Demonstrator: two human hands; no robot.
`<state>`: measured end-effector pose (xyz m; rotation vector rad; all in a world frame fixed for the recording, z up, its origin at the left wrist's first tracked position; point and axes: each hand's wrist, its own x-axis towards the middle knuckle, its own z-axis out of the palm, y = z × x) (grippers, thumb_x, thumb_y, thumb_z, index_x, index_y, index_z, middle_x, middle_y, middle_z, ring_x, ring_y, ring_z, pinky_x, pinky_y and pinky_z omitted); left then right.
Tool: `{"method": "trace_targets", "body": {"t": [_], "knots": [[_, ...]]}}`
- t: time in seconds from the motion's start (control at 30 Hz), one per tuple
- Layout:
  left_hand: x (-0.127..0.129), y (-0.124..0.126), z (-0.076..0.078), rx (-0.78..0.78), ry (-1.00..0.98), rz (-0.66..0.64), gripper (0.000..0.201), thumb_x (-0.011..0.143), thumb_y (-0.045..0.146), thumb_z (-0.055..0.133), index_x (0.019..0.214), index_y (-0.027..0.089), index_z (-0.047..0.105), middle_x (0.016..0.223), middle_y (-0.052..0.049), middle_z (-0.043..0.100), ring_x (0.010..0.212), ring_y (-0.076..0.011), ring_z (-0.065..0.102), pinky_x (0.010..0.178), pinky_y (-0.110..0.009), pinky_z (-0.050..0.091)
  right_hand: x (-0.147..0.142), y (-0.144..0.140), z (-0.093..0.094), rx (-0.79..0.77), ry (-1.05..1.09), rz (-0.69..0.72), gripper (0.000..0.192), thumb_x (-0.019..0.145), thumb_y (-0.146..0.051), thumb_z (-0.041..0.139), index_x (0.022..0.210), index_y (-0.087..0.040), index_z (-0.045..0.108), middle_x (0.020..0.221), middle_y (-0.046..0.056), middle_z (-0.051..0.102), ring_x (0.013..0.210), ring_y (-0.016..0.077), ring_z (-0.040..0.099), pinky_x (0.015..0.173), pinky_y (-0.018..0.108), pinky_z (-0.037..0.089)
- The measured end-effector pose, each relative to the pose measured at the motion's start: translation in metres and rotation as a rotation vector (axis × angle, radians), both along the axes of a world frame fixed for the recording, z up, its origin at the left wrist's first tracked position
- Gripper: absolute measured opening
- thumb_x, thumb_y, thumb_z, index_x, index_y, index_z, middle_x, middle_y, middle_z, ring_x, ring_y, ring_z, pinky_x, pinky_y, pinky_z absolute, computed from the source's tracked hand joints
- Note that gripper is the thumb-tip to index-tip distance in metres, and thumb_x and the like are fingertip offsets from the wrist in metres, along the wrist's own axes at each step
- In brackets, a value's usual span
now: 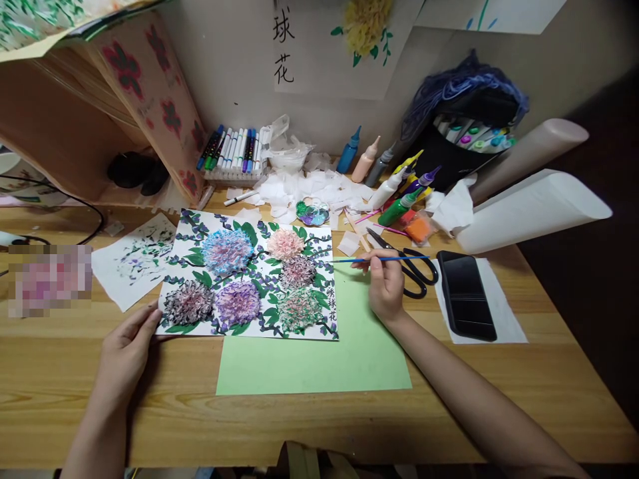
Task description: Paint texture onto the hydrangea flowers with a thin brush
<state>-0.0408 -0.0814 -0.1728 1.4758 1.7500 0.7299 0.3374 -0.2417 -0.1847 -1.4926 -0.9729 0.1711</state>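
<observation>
My left hand (130, 339) pinches the lower left edge of a white sheet with a flower picture (264, 266). Raised, ruffled blooms in blue, pink, purple, black and green stand out on it among painted leaves and stems. Chinese characters run down its right side. My right hand (385, 285) grips a thin blue paintbrush (407, 257), its tip pointing left at the picture's right edge. Whether the tip touches the paper I cannot tell. Beneath the picture lies a light green sheet (319, 369), partly covered. Black-handled scissors (417, 276) rest just right of my right hand.
Behind the picture are a paint palette (313, 211), crumpled white tissue (279, 193), paint bottles (397, 207) and a marker rack (232, 153). A phone (466, 296) and a paper roll (534, 209) lie to the right. A paint-stained tissue (134, 263) sits left.
</observation>
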Motion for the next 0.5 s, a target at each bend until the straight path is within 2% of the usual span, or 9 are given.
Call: {"method": "trace_targets", "body": {"t": [0.2, 0.33, 0.5], "knots": [[0.0031, -0.0006, 0.0019, -0.003, -0.008, 0.008, 0.054, 0.058, 0.046, 0.065, 0.1, 0.013, 0.068, 0.111, -0.011, 0.068, 0.111, -0.0277, 0.057, 0.104, -0.044, 0.038, -0.0024, 0.0001, 0.0015, -0.053, -0.044, 0.115, 0.013, 0.093, -0.026, 0.041, 0.095, -0.023, 0.054, 0.086, 0.001, 0.059, 0.073, 0.0134, 0.061, 0.063, 0.03, 0.05], [0.0013, 0.0, 0.0014, -0.006, 0.0, 0.004, 0.055, 0.058, 0.047, 0.065, 0.101, 0.014, 0.067, 0.113, -0.01, 0.067, 0.113, -0.0283, 0.056, 0.106, -0.044, 0.036, -0.0027, 0.0011, 0.0051, -0.077, -0.092, 0.12, 0.015, 0.093, -0.026, 0.04, 0.095, -0.023, 0.055, 0.086, 0.002, 0.06, 0.072, 0.0136, 0.06, 0.063, 0.031, 0.051], [0.0019, -0.0004, 0.0027, 0.01, 0.03, -0.012, 0.059, 0.058, 0.049, 0.063, 0.102, 0.011, 0.067, 0.112, -0.013, 0.067, 0.111, -0.0298, 0.057, 0.103, -0.046, 0.039, -0.0018, 0.0013, 0.0065, -0.094, -0.137, 0.124, 0.015, 0.093, -0.024, 0.04, 0.093, -0.023, 0.055, 0.086, 0.002, 0.06, 0.073, 0.0131, 0.06, 0.066, 0.031, 0.053]]}}
